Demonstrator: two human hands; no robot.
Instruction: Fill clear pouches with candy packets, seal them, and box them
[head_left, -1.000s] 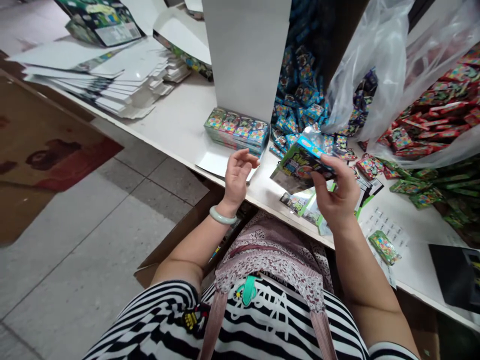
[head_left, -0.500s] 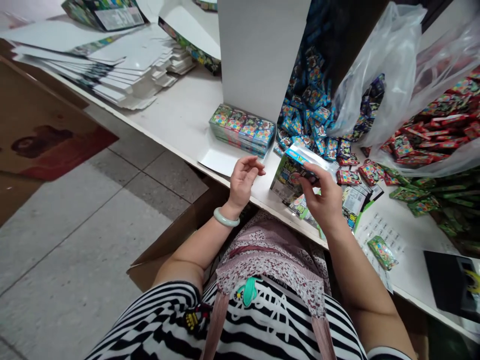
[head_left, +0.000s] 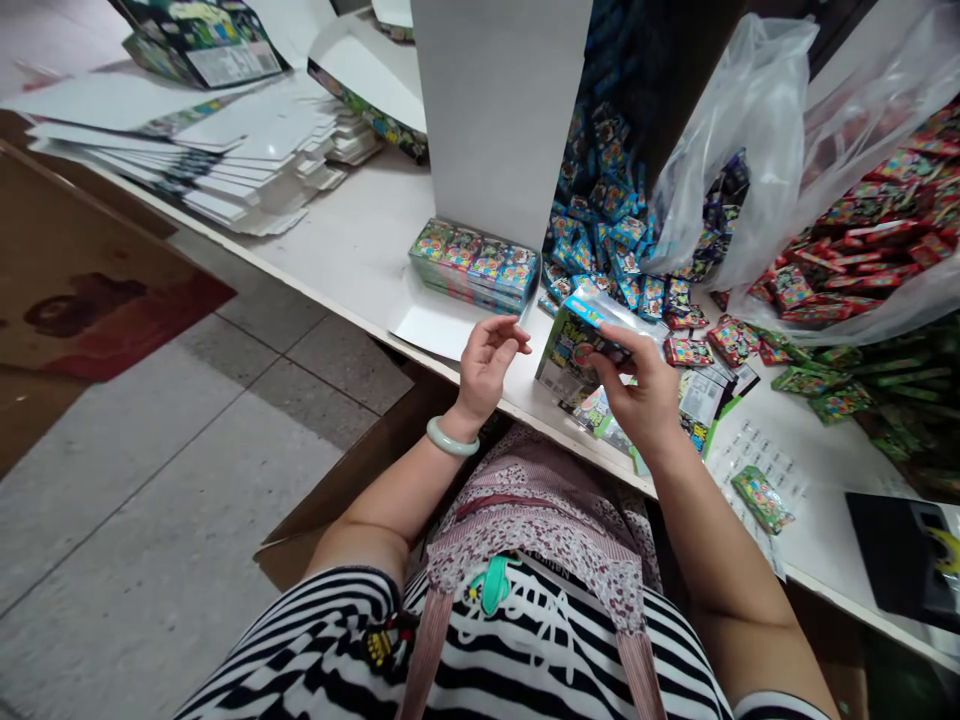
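My right hand [head_left: 637, 385] pinches the top edge of a printed packaging bag [head_left: 574, 345], green and black with a blue strip and a clear side, over the table edge. My left hand [head_left: 489, 370] hovers to its left, palm up, fingers loosely curled and apart, holding nothing. Just beyond the left hand stands a display box [head_left: 499, 120] with its tall white lid raised. Rows of small colourful packets [head_left: 472, 262] fill it, and its white front flap [head_left: 427, 322] lies folded down on the table. Beneath the right hand lie more flat printed bags [head_left: 701, 400], partly covered.
Flat white cartons [head_left: 247, 160] are stacked at the left. Blue packets [head_left: 622, 240] are heaped behind the bag; red packets [head_left: 847, 260] fill a clear plastic sack [head_left: 757, 120]. Green packets [head_left: 847, 390] lie at the right, near a single green packet [head_left: 761, 498] and a black item [head_left: 892, 555].
The view has shifted slightly, so the table things sit a little further left. Both hands keep nearly the same pose, and the right still grips the bag.
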